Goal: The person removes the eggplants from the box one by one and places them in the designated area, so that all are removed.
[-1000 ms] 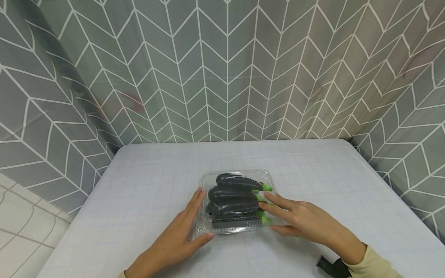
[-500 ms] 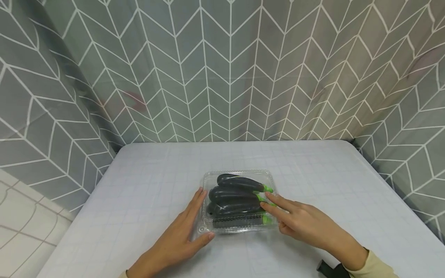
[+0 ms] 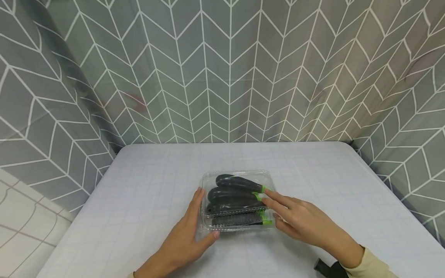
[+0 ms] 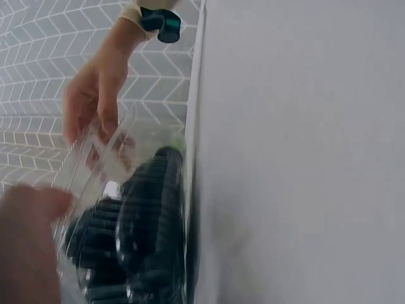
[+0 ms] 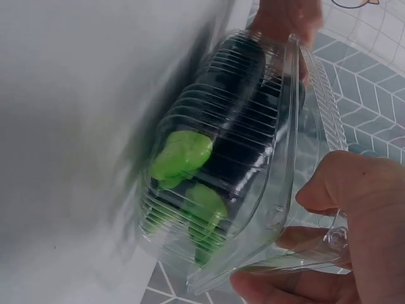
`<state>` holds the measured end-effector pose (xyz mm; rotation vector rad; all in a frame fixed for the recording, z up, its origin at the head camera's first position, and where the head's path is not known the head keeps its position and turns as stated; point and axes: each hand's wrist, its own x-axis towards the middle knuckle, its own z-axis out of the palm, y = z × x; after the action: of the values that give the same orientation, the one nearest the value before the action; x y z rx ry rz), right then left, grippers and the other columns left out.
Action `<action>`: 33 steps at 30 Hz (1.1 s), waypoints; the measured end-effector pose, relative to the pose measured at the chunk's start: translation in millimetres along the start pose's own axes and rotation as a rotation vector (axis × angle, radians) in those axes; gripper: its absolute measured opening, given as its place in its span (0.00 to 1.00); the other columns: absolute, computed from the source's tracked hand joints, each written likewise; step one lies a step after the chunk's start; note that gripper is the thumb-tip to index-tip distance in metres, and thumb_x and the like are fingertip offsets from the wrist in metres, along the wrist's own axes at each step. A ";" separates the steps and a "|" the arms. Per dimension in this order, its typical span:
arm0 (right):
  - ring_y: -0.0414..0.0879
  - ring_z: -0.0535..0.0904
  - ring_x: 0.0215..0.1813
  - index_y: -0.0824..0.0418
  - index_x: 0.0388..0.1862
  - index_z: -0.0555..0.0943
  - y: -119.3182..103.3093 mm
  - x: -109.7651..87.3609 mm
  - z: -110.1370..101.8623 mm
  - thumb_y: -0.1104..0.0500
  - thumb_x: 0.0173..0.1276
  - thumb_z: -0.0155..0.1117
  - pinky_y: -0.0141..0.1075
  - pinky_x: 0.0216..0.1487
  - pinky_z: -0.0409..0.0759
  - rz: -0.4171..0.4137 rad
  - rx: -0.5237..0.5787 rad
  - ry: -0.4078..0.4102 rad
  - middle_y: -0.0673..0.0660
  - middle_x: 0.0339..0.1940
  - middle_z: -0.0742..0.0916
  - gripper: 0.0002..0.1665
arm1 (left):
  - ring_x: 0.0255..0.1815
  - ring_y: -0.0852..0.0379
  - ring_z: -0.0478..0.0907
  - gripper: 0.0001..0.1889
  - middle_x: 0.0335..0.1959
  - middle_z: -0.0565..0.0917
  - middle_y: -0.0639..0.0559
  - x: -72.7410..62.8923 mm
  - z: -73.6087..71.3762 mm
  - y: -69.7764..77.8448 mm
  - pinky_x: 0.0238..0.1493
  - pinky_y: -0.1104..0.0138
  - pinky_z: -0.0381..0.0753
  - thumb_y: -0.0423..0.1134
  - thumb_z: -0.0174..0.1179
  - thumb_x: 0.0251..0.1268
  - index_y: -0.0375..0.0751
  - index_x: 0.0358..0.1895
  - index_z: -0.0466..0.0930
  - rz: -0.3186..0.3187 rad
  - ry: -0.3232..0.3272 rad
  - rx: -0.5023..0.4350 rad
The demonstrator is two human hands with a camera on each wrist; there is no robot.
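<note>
A clear plastic clamshell box (image 3: 263, 176) with several dark eggplants (image 3: 231, 194) inside lies on the table. Their green stem ends (image 5: 181, 154) point to the right. My left hand (image 3: 184, 236) rests along the box's left side with extended fingers, its thumb at the front edge. My right hand (image 3: 304, 221) is at the box's right side. The right wrist view shows its thumb (image 5: 326, 183) and fingers pinching the lid's corner (image 5: 332, 239). A gap shows between the lid and the base rim (image 5: 285, 183) there.
A white cloth covers the table (image 3: 139, 170). Grey curtains (image 3: 222, 77) with white lines hang behind it and at both sides. A dark object (image 3: 325, 268) sits by the right sleeve. White tiles (image 3: 28, 216) show at the lower left.
The lid's front edge has risen from the base and now crosses farther back over the eggplants. My right hand's thumb has tucked in under the fingers; my left hand has barely shifted.
</note>
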<state>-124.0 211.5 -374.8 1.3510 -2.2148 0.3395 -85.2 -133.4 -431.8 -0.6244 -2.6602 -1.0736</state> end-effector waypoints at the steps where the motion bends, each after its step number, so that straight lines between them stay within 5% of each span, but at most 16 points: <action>1: 0.47 0.88 0.43 0.66 0.66 0.80 -0.1 0.1 0.2 0.52 0.84 0.37 0.39 0.32 0.86 0.000 0.001 0.001 0.67 0.64 0.83 0.30 | 0.80 0.45 0.55 0.57 0.86 0.46 0.51 -0.5 1.6 1.8 0.71 0.42 0.67 0.60 0.69 0.65 0.52 0.87 0.40 -0.029 0.007 -0.019; 8: 0.43 0.85 0.40 0.66 0.65 0.80 -0.7 -0.9 2.8 0.54 0.83 0.42 0.31 0.30 0.81 -0.005 0.048 0.018 0.67 0.66 0.82 0.26 | 0.81 0.38 0.49 0.55 0.86 0.39 0.45 -3.2 19.3 13.4 0.72 0.34 0.58 0.54 0.72 0.64 0.57 0.86 0.41 -0.188 0.076 -0.233; 12: 0.41 0.83 0.38 0.67 0.66 0.80 -0.6 -2.0 3.8 0.55 0.83 0.41 0.25 0.29 0.76 -0.013 0.081 0.014 0.67 0.65 0.82 0.27 | 0.80 0.41 0.53 0.55 0.84 0.48 0.39 -7.4 26.5 15.6 0.74 0.41 0.57 0.50 0.69 0.69 0.53 0.86 0.36 -0.229 0.089 -0.315; 19: 0.41 0.83 0.41 0.67 0.67 0.79 1.4 -1.6 5.3 0.55 0.83 0.40 0.23 0.30 0.74 -0.015 0.086 0.003 0.67 0.66 0.82 0.28 | 0.79 0.41 0.57 0.47 0.78 0.61 0.31 -13.3 27.8 18.8 0.74 0.44 0.54 0.45 0.58 0.79 0.31 0.84 0.35 -0.211 0.087 -0.296; 33: 0.47 0.87 0.47 0.65 0.67 0.80 2.4 -1.0 3.5 0.56 0.81 0.43 0.32 0.32 0.81 -0.011 0.044 0.000 0.65 0.67 0.82 0.27 | 0.79 0.46 0.56 0.36 0.81 0.56 0.38 -13.5 25.4 18.7 0.74 0.51 0.56 0.33 0.46 0.84 0.32 0.84 0.36 -0.181 0.091 -0.246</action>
<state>-126.8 211.7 -378.1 1.3857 -2.2111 0.3858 -65.4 -107.7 -443.1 -0.3702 -2.5666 -1.4570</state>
